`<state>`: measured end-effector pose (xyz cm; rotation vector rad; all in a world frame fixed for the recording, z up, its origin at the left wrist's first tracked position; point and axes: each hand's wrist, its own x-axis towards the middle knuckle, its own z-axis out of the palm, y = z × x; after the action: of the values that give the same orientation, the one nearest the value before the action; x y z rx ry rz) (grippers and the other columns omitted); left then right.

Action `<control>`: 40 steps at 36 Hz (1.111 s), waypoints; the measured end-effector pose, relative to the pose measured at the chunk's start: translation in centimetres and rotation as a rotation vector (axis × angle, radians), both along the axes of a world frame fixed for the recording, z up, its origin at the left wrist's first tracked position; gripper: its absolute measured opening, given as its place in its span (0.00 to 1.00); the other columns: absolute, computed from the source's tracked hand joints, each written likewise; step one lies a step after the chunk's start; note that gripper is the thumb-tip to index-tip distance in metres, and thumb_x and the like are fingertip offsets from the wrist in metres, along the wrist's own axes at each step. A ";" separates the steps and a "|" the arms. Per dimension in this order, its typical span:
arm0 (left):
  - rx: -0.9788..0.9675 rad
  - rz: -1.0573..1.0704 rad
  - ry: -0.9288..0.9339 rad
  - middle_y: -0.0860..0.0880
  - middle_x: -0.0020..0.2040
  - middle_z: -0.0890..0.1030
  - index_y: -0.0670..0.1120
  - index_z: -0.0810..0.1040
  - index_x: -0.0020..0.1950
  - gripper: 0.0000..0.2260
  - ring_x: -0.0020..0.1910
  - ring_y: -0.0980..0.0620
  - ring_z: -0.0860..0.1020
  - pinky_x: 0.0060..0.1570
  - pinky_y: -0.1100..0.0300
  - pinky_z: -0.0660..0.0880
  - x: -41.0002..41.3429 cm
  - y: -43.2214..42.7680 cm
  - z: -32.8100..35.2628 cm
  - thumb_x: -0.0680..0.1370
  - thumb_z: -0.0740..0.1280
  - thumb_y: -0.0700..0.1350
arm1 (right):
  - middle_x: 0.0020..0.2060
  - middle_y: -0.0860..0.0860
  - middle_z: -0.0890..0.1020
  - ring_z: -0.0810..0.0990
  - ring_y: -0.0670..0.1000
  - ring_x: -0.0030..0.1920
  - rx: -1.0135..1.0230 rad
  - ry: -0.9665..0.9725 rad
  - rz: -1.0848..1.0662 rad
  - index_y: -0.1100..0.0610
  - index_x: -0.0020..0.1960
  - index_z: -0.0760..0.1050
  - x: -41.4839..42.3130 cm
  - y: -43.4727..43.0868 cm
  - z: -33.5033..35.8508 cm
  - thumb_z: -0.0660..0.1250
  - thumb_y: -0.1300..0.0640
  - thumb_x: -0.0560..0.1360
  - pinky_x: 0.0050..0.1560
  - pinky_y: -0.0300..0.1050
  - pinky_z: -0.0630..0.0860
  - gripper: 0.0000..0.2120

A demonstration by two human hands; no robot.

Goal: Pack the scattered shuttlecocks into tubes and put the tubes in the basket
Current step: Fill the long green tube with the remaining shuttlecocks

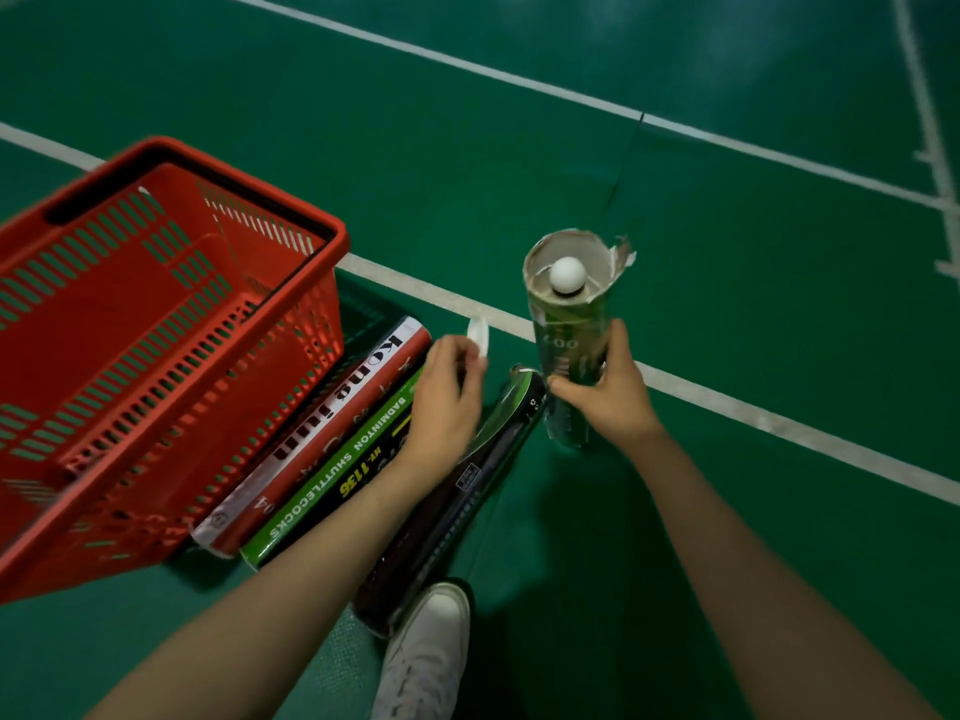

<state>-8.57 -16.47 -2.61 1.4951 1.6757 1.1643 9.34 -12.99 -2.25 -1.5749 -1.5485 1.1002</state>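
Beside the red basket [171, 324], on its right and nearer the person, the green tube [569, 324] stands upright on the court floor [727, 314], its long axis pointing nearly at the camera. The right hand [605, 389] is wrapped around the lower half of this tube, clamped on it and steadying it. The tube's ragged upper rim is open, and the round white cork of one shuttlecock [567, 275] shows just inside the mouth, so the tube looks close to full.

Between the basket and the upright tube, the left hand [447, 397] pinches a small white piece [479, 337] in its fingertips; it may be the tube's cap, though I cannot tell for certain. That piece lies to the left of and slightly below the tube's mouth, so the coming move probably carries it up and rightward onto the open end. The left hand is the free one for that job, while the right serves as the brace.

By count: one basket, with nothing visible inside it. Four tubes in all: the upright green one, plus three lying side by side against the basket's right wall: a red and white tube [332, 433], a green and black tube [337, 475] and a dark tube [457, 491], their axes running parallel, away from the person. One white shoe [431, 646] sits at the dark tube's near end. No loose shuttlecocks show on the floor.
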 end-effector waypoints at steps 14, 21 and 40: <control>0.423 -0.432 0.465 0.40 0.66 0.73 0.36 0.72 0.55 0.12 0.71 0.44 0.65 0.73 0.47 0.58 3.2 3.9 9.9 0.80 0.56 0.43 | 0.56 0.52 0.77 0.78 0.49 0.56 0.002 0.135 -0.057 0.49 0.61 0.65 0.2 0.4 -0.6 0.78 0.58 0.64 0.53 0.44 0.76 0.31; 0.403 -0.527 0.647 0.45 0.71 0.70 0.42 0.68 0.71 0.23 0.72 0.47 0.65 0.73 0.49 0.53 3.8 4.8 9.7 0.80 0.54 0.52 | 0.58 0.50 0.78 0.78 0.48 0.57 0.007 0.193 -0.126 0.52 0.65 0.62 1.1 0.6 -1.1 0.77 0.61 0.65 0.55 0.41 0.76 0.35; 0.480 -0.407 0.599 0.45 0.66 0.76 0.42 0.74 0.67 0.21 0.66 0.47 0.71 0.68 0.52 0.65 3.2 5.4 8.3 0.77 0.60 0.51 | 0.57 0.51 0.76 0.78 0.49 0.55 -0.006 0.098 -0.118 0.46 0.63 0.63 0.3 1.0 -1.3 0.76 0.54 0.63 0.54 0.51 0.78 0.34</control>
<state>-5.38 -11.03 5.67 2.5443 1.3655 0.9843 9.59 -11.99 -3.56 -1.5710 -1.3717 1.1008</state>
